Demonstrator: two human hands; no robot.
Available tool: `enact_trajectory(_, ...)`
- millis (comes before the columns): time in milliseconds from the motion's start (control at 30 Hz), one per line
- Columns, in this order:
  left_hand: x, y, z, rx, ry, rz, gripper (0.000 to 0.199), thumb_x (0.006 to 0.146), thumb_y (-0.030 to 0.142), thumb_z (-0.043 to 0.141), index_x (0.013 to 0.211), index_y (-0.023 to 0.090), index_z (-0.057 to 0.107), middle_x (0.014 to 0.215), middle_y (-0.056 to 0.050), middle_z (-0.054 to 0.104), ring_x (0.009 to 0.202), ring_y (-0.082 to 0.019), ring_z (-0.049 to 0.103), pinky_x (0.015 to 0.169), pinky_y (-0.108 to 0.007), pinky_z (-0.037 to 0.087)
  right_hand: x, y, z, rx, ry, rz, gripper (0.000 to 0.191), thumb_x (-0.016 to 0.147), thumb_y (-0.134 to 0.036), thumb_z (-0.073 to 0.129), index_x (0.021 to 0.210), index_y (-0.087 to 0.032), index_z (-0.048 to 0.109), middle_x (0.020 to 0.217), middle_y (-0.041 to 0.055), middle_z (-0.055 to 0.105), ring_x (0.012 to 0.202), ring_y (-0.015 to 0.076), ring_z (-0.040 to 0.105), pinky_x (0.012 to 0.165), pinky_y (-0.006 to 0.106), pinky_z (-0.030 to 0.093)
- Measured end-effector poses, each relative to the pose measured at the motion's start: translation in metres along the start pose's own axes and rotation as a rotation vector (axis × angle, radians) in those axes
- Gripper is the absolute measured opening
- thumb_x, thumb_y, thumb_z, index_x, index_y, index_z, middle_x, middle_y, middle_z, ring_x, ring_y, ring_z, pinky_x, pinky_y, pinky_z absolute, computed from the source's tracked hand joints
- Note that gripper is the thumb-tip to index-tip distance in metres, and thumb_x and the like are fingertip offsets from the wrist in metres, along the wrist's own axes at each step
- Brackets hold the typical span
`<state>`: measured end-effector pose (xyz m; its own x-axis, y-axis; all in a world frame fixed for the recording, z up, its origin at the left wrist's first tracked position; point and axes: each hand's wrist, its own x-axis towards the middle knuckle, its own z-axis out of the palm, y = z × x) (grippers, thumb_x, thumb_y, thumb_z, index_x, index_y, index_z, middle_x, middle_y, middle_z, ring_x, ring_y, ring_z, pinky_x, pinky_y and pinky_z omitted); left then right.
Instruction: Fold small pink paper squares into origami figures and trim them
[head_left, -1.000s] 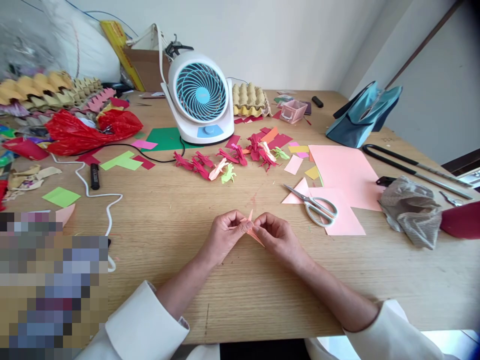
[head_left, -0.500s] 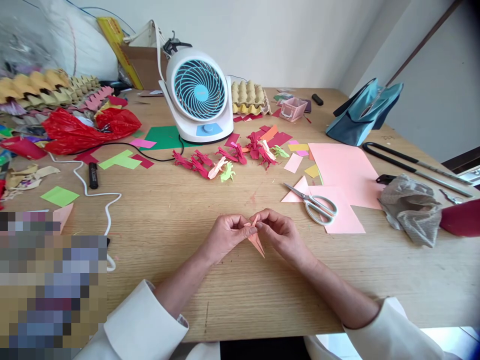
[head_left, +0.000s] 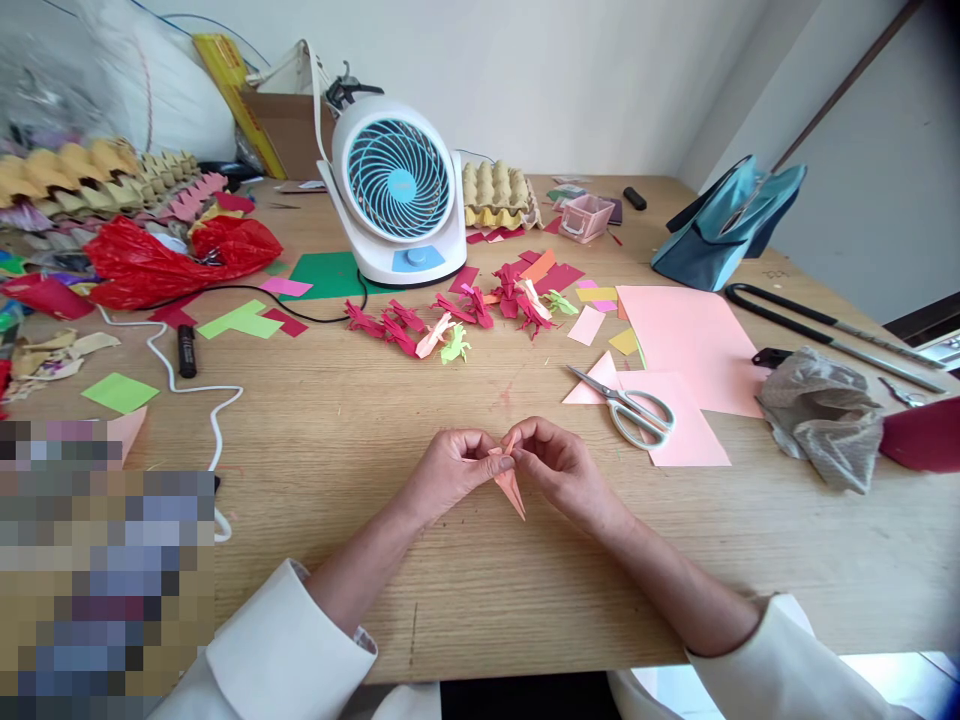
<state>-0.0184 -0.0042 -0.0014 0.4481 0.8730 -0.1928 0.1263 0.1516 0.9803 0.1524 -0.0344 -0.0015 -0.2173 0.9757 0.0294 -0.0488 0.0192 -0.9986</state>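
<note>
Between my two hands is a small folded piece of orange-pink paper (head_left: pixel 510 492), its narrow pointed end slanting down toward me. My left hand (head_left: pixel 456 468) pinches it between thumb and fingers from the left side. From the right, my right hand (head_left: pixel 561 462) grips its upper tip with thumb and forefinger; the fingers partly hide the folds there. Scissors (head_left: pixel 637 412) with white handles lie right of my hands, on pink paper (head_left: pixel 694 425). Beyond my hands sit several folded paper figures (head_left: pixel 397 330) in red, pale pink and light green.
A white fan (head_left: pixel 401 185) stands at the back on green paper (head_left: pixel 319 275). A red plastic bag (head_left: pixel 180 262), a black marker (head_left: pixel 186 350) and a white cable (head_left: pixel 217 400) are on the left. On the right are a blue bag (head_left: pixel 720 225) and a crumpled grey cloth (head_left: pixel 821 420).
The pointed lower end of the folded paper has swung slightly to the left. Both hands keep nearly the same place and hold.
</note>
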Motion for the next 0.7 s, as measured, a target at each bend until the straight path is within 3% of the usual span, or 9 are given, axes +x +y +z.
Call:
enact_trajectory(367,-0.0006,0.0022,0.0017,-0.042,-0.035,0.062,0.038,0.071,0.046,0.077,0.065,0.012,0.06,0.061,0.004,0.052,0.059,-0.008,0.046,0.057,-0.02,0.036,-0.0005,-0.0048,0.0,-0.052,-0.016,0.012,0.008,0.087,-0.026,0.056,0.085,-0.019,0.054,0.073,-0.0009,0.055,0.066,0.0131,0.051,0.061,0.026,0.038)
enact_trajectory(700,-0.0029,0.0047,0.0016,-0.112,-0.019,0.057,0.033,0.075,0.045,0.074,0.075,0.012,0.07,0.067,-0.001,0.065,0.062,-0.011,0.054,0.062,-0.022,0.043,-0.0029,-0.0069,-0.0025,-0.304,0.063,-0.172,0.004,0.089,-0.02,0.056,0.085,-0.02,0.056,0.08,0.0016,0.057,0.073,0.0143,0.055,0.069,0.028,0.045)
